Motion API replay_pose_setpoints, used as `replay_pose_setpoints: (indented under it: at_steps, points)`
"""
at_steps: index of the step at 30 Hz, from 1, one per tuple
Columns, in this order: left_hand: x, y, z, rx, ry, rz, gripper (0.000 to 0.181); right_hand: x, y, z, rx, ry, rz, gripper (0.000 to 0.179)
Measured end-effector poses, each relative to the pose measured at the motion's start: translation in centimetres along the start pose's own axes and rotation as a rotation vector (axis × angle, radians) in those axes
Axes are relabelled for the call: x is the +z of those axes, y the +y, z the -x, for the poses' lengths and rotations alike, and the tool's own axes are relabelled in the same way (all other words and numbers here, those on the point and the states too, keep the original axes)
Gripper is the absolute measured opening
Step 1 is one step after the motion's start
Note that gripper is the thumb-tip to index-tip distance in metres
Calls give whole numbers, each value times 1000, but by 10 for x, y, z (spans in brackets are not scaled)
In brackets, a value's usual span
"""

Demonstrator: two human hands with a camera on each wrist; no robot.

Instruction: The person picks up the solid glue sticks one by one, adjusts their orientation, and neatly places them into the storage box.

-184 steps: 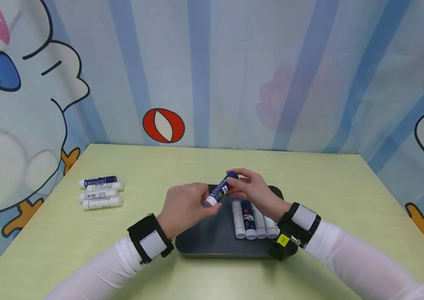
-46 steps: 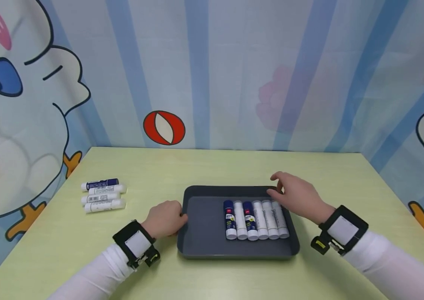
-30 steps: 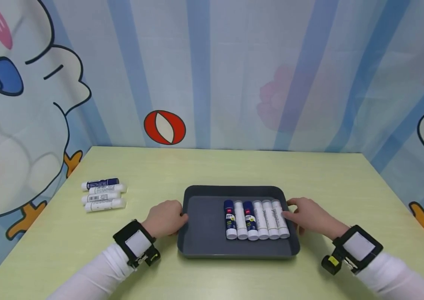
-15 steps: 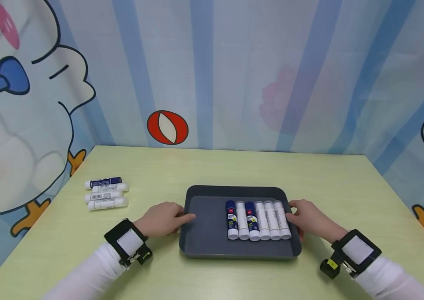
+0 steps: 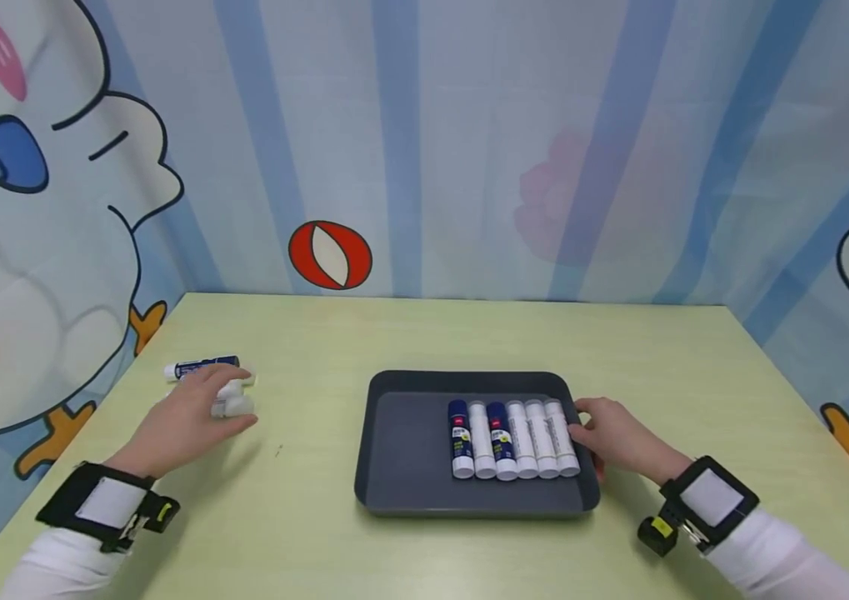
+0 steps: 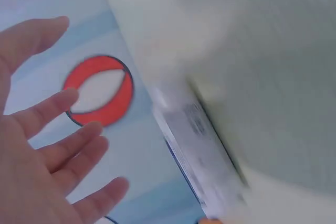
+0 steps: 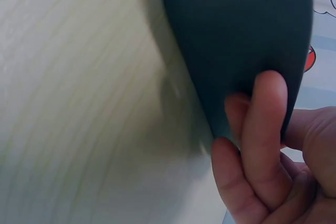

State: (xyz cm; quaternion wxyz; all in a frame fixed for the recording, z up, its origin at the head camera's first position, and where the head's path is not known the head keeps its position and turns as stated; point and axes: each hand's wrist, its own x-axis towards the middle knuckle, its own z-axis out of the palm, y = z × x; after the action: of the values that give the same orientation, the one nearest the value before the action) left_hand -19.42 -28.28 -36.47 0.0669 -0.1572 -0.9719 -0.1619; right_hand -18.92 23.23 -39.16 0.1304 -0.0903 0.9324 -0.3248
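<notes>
My left hand hovers over the loose glue sticks at the left of the table, thumb and fingers spread. It partly hides the white glue sticks; a navy glue stick shows behind it. In the left wrist view, the fingers are apart from a blurred white glue stick. My right hand pinches the right rim of the dark grey tray, thumb over the edge and fingers against the outer wall. Inside the tray, several glue sticks, navy and white, lie side by side toward the right.
The pale yellow-green table reaches back to a striped blue curtain with cartoon prints. The tray's left half shows bare floor. Bare tabletop lies between the tray and the loose glue sticks.
The left hand has let go of the tray's left edge and moved left to the loose glue sticks. Earlier, both hands held a navy glue stick, now in the tray's row; the right hand then took the rim.
</notes>
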Motion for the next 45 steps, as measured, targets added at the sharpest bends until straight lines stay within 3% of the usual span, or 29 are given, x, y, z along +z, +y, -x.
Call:
replay_pose_setpoints:
  at_steps: [6,11,15,27,45]
  points:
    - [-6,-31,10,63,86,-109,63,-1,-2,1,13,11,16,39]
    - [-5,-41,12,12,34,-159,56,-1,-3,1,9,7,6,39]
    - [-1,-45,10,-2,4,-190,46,0,-3,1,7,8,8,39]
    - [10,-48,6,58,61,-188,32,0,-2,1,19,0,-6,40]
    - [13,-46,4,13,-10,-157,29,1,-3,2,24,-2,9,39]
